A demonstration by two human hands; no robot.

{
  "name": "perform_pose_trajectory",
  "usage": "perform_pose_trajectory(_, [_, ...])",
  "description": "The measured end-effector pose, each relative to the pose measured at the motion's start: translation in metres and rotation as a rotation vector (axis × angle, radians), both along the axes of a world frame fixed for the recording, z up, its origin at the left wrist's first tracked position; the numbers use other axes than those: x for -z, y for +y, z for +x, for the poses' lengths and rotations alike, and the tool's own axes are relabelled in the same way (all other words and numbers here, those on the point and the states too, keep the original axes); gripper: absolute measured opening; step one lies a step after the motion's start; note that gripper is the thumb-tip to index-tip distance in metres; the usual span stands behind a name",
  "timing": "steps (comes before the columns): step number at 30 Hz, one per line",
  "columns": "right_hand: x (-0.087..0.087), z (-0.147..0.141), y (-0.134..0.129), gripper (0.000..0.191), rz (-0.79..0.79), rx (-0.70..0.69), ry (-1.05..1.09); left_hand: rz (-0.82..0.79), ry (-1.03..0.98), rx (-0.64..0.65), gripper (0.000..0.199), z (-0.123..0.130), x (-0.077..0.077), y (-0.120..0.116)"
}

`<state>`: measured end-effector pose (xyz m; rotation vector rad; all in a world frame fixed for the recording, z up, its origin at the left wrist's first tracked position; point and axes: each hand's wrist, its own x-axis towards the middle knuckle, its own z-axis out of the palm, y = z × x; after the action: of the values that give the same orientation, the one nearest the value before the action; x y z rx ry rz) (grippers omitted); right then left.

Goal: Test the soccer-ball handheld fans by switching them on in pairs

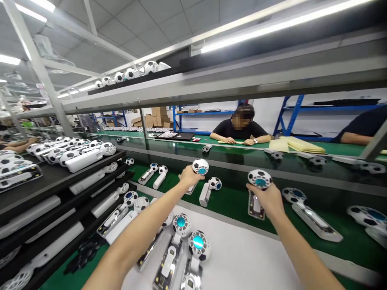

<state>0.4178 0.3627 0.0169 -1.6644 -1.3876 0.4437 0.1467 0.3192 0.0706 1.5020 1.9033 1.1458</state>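
Observation:
My left hand (188, 177) reaches over the green conveyor belt, its fingers closed at the neck of a soccer-ball-headed handheld fan (200, 165) with a turquoise centre. The hand covers most of that fan's handle. Farther right, my right hand (270, 198) grips a second soccer-ball fan (260, 179) just below its head. Its clear-cased handle (255, 206) points down toward the belt. Between my hands, another fan (205, 195) lies on the belt. On the white work surface (238, 249) below my arms lie several fans, including one with a shiny turquoise disc (198, 241).
Black trays (60, 185) stacked with white fans stand at left. More fans, including one at right (314, 219), lie along the belt. A co-worker (242, 125) sits across the line near yellow sheets (302, 144). An overhead shelf (211, 86) crosses the view.

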Motion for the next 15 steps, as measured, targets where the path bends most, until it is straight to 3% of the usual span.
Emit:
perform_pose_trajectory(2, [0.024,0.006,0.007,0.065,-0.033,0.052,-0.063,-0.107,0.088,-0.034,0.037,0.001,0.018,0.023])
perform_pose_trajectory(4, [0.041,0.01,0.006,0.063,-0.065,0.076,-0.149,-0.16,0.164,-0.044,0.038,0.002,0.037,0.037])
perform_pose_trajectory(9, [0.055,0.007,-0.003,0.051,-0.004,0.052,-0.396,-0.208,0.362,-0.039,0.04,0.001,0.075,0.044])
perform_pose_trajectory(12, [0.05,-0.009,-0.008,0.052,0.098,0.035,-0.511,-0.198,0.474,-0.05,0.041,-0.014,0.078,0.041])
perform_pose_trajectory(15, [0.046,-0.036,-0.016,0.042,0.079,-0.107,-0.569,-0.185,0.563,-0.158,0.044,-0.046,0.068,0.034])
